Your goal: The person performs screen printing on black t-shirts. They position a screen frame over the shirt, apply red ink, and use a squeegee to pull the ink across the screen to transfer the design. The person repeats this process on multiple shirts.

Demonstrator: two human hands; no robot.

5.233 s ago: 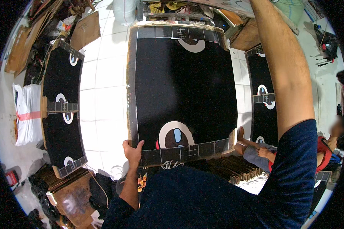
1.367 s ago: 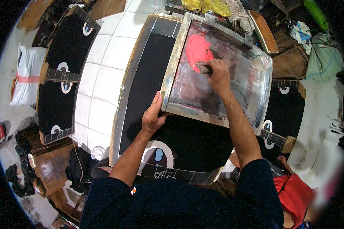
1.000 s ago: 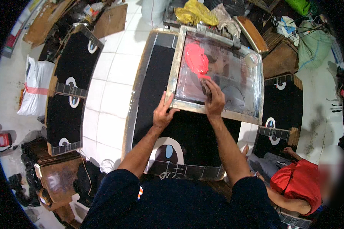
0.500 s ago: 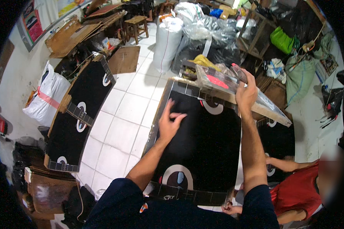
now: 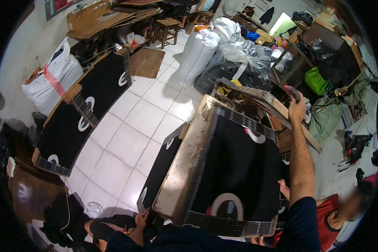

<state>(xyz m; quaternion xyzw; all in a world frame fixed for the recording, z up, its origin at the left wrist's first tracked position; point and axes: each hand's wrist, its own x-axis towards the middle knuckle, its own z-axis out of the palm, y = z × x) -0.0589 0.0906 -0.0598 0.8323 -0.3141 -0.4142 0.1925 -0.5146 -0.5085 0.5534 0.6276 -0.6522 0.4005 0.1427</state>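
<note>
Both your hands closed: right hand gripping the raised frame, left hand on a black sheet at the board's near-left corner.

Printing frame behind board; sacks beyond.

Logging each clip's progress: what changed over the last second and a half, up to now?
The screen frame, earlier lying flat on the black printed panel under both hands, is now tipped up at the panel's far edge, the right hand gripping its raised edge. The left hand has left the frame and is now low at the panel's near left corner. The panel stayed on its board; the panel on the floor is unmoved.
</note>
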